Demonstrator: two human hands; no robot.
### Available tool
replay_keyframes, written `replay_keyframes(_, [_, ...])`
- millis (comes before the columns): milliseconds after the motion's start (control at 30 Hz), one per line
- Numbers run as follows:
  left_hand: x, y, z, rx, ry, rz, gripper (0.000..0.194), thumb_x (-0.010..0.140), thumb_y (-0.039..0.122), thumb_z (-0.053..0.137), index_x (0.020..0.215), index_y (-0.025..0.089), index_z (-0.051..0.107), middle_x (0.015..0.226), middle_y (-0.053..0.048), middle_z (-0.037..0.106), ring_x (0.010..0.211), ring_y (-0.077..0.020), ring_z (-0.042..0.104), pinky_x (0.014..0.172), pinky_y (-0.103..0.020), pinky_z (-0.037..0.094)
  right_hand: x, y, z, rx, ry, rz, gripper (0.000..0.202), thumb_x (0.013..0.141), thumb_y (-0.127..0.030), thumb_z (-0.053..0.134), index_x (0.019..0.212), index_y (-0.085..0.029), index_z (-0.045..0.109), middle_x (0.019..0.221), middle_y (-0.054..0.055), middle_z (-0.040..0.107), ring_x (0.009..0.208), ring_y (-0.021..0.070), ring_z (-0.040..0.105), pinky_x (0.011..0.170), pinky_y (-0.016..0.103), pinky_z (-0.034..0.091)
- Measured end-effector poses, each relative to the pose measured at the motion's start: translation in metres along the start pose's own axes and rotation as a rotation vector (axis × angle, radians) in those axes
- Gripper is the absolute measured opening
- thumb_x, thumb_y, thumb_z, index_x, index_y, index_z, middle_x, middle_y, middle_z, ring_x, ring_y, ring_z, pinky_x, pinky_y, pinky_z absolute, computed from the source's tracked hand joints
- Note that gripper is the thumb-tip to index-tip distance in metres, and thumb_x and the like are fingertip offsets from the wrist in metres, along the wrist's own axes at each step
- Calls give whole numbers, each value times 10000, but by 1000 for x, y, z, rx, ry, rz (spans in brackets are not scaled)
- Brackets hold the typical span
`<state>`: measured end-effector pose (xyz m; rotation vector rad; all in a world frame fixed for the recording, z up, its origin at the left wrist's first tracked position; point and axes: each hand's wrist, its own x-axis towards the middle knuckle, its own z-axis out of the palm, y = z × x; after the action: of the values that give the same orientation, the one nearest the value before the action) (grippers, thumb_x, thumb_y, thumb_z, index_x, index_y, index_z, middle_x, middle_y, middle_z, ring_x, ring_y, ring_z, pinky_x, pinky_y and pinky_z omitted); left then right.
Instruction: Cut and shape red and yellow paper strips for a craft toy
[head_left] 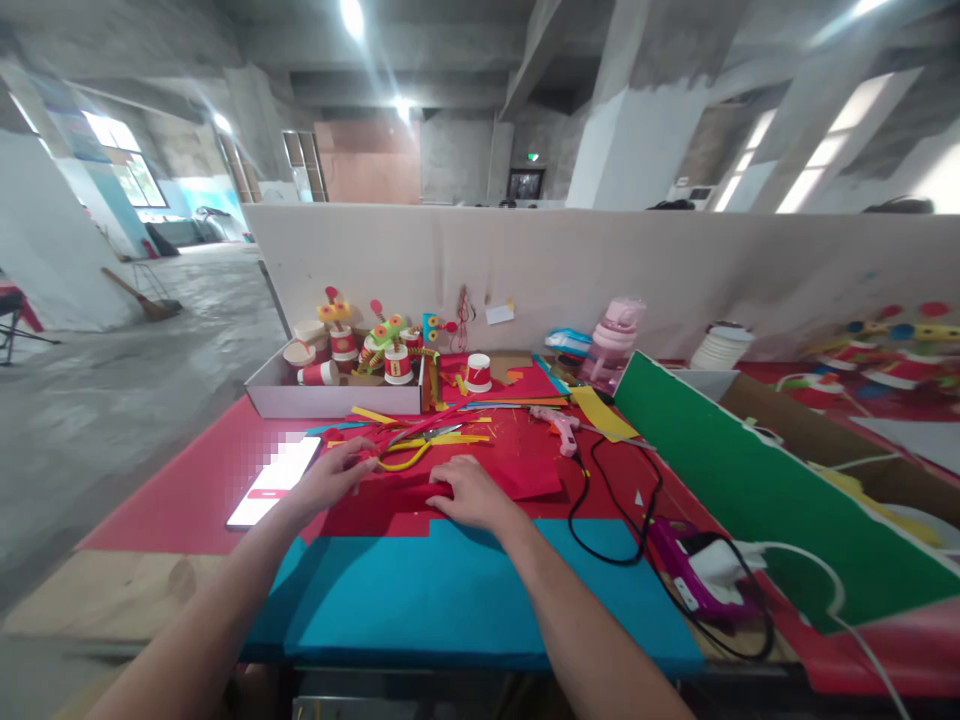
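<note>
My left hand [337, 477] is low over the red-covered tabletop, fingers stretched forward and slightly apart, with nothing visible in them. Just beyond its fingertips lie scissors with yellow handles [406, 462], among yellow and red paper strips. To the right, my right hand [469, 492] rests palm down with curled fingers, thumb and forefinger around dark red paper [409, 492] that spreads between both hands. Its grip is partly hidden. Beneath my forearms, a blue sheet [420, 590] covers the near edge. A lit phone [277, 482] lies beside my left wrist.
A pink glue gun [559, 428] with a black cord lies right of centre. A purple power strip [697, 570] and green board [750, 480] bound the right side. At the back stand a white box [337, 400] of cup figures, a paper cup [478, 373] and a pink bottle [616, 335].
</note>
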<state>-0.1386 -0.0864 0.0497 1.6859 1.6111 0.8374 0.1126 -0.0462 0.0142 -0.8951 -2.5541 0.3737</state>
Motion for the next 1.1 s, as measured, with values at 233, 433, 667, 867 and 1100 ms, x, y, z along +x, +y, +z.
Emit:
replay_keyframes(233, [18,-9,20,41,-43,-58,612,737,631,543,1145,177,589,914,-63,665,705,-192,602,588,-282,465,-3,-1,-6,15,29,47,170,842,-351,616,894,-189,618,847,45,657,825,183,557,755,285,361])
replay_keyframes(433, [11,-11,-4,240,47,39,541,783,589,495,1122,183,611,1020,-83,682,825,-230,625,715,-325,474,-3,10,-6,61,52,99,140,827,-315,623,900,-196,628,876,50,672,815,181,572,721,278,368])
replay_keyframes(667, [-5,-13,-24,672,94,163,364,813,440,508,1058,215,657,991,-80,690,899,-266,613,744,-334,440,-2,19,-2,189,85,156,65,841,-257,585,845,-200,616,797,15,658,718,144,571,634,240,370])
replay_keyframes(867, [-6,-26,-16,662,-20,239,301,826,392,508,1028,235,667,1006,-79,654,911,-242,589,759,-333,454,-1,25,3,171,163,277,82,837,-263,600,869,-190,616,840,35,663,760,165,586,695,277,417])
replay_keyframes(1100, [-6,-26,-9,617,-76,241,343,839,348,496,1126,246,654,1063,-90,631,959,-249,571,823,-363,451,2,27,11,197,161,29,226,845,-140,581,1040,-225,658,1125,52,643,1101,185,538,985,365,380])
